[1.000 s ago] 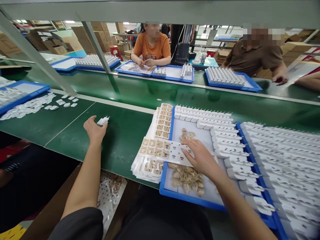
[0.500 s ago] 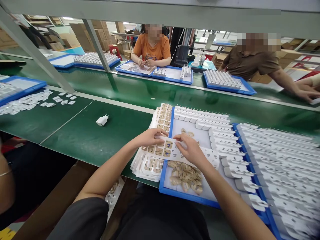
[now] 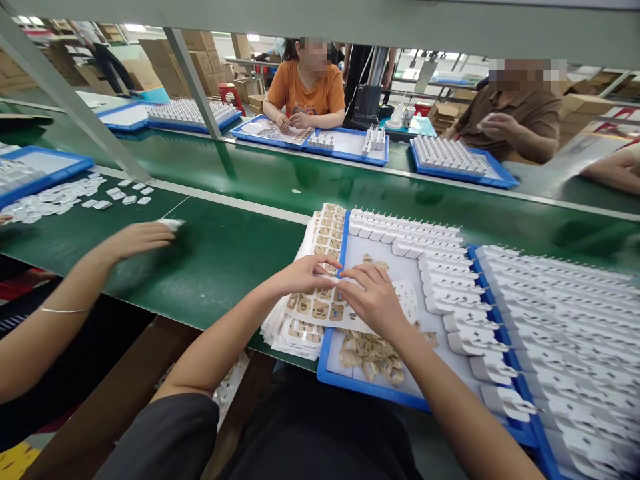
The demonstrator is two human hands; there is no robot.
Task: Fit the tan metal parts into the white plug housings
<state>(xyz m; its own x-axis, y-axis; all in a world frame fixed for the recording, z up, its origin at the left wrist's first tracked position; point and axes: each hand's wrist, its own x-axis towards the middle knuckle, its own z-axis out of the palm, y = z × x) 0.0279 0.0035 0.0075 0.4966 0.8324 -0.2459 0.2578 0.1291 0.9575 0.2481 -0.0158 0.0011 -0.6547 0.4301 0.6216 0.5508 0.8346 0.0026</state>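
We've the sticker sheet [image 3: 320, 310] just under our L hand [image 3: 310, 273] & R hand [image 3: 373, 293], both abt equally near, its long axis approx L–R across the blue tray's L rim [image 3: 345, 243], fingers curled, tips close, tho we can't tell if either's pinching it.

Free bench [image 3: 240, 247] between sheets [image 3: 306, 331] and co-worker's hand [image 3: 143, 240]

Tan on white
The sheet [image 3: 327, 311] is patterned with tan rounded squares on white; the tray [image 3: 374, 393] is rimmed in blue, the bench [image 3: 235, 247] coloured green.
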